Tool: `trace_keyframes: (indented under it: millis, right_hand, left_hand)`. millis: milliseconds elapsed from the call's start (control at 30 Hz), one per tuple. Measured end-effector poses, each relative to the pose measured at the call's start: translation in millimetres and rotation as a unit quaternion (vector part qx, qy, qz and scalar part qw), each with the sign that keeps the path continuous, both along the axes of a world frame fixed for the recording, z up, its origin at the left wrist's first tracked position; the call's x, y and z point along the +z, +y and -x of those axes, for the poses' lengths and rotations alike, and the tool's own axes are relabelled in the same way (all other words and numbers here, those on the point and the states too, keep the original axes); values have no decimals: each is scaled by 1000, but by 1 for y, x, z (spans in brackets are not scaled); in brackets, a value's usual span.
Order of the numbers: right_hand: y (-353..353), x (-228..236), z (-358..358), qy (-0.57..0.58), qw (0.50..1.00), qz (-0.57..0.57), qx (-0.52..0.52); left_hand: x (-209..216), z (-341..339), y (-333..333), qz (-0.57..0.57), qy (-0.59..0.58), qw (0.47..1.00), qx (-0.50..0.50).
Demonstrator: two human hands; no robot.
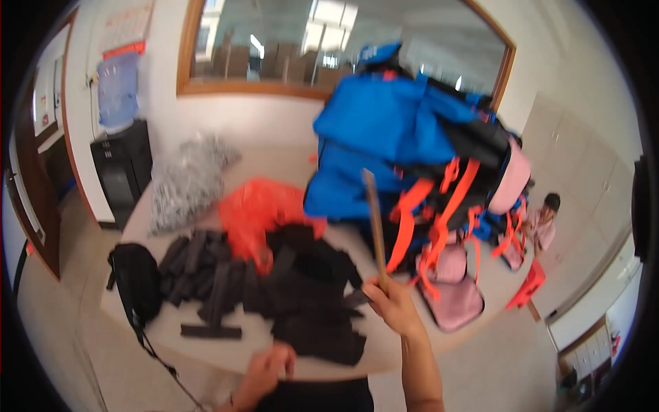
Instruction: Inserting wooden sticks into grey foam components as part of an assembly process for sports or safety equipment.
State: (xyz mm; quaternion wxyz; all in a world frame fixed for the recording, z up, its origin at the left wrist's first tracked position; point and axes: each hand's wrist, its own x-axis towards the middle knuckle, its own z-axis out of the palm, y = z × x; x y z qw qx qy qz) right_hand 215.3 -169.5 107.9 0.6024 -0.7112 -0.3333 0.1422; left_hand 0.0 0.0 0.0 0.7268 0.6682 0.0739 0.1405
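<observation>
My right hand [392, 307] is raised over the table's front half, closed around the lower end of a long thin brown stick [375, 223]. The stick points up and away, in front of the blue bags. A small dark strip [355, 299] shows just left of that hand; whether it is held cannot be told. My left hand [271, 362] is slightly blurred at the table's front edge, its fingers curled. Anything inside them is hidden. Just beyond it lie black fabric pieces [317, 336] in a loose pile, with dark grey strips [199, 264] heaped to their left.
Blue bags with orange straps [384, 117] pile high at the back right. Pink-panelled pieces [456, 302] lie beneath. A red plastic bag [257, 209] and a clear sack [189, 182] stand behind. A black bag [134, 285] lies left. Someone [544, 223] is beyond the table's right end.
</observation>
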Motion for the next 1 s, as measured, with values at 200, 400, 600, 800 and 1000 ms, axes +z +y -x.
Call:
trace_keyframes:
  millis: [200, 400, 600, 800, 1000]
  right_hand:
    - [27, -8, 30, 76, 984, 82, 139]
    - [53, -27, 28, 5, 988, 3, 155]
    - [65, -28, 41, -4, 996, -5, 93]
    - [72, -41, 46, 35, 994, -45, 90]
    - [80, -24, 50, 82, 981, -167, 52]
  left_hand:
    - [35, -46, 13, -54, -136, 988, 43]
    - [16, -71, 23, 9, -145, 989, 40]
    - [18, -69, 25, 51, -162, 980, 105]
    - [26, -72, 22, 124, -180, 966, 140]
    - [35, -81, 11, 55, -178, 981, 46]
